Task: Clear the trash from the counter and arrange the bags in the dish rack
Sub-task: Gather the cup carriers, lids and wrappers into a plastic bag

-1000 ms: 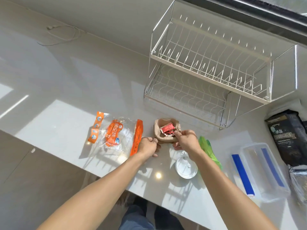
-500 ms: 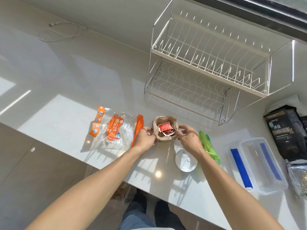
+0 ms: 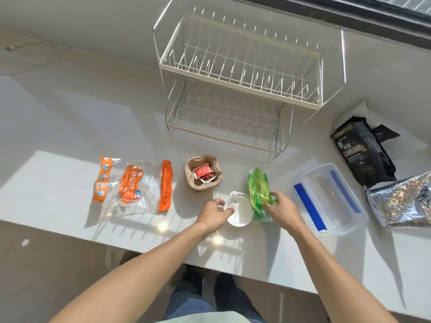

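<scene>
At the bottom of the frame, two bare forearms are being extended over the pale counter (image 3: 70, 127) from its near edge. The left hand (image 3: 213, 214) is being closed around the left rim of a clear plastic lid (image 3: 240, 213), just below centre, with its fingertips pinched on the lid's edge. The right hand (image 3: 281, 212) is being laid on the lower part of a green packet (image 3: 257, 192), which is lying just right of the lid; the fingers are curled onto the packet, though whether it is truly being gripped cannot be told. To the right of that hand, a clear plastic container with blue clips (image 3: 326, 199) is being lit by the sun, and a silver foil bag (image 3: 403, 203) is lying at the right edge. Slightly farther back, left of centre, a clear zip bag with orange print (image 3: 135, 185) is lying flat, and beside it a brown pulp cup (image 3: 202, 174) is holding red sachets (image 3: 204, 174). A black bag (image 3: 361, 150) is resting at the right, above the foil bag. Farthest back, in the upper middle of the frame, the two-tier wire dish rack (image 3: 242, 78) is standing against the wall, with no bag placed in it.
</scene>
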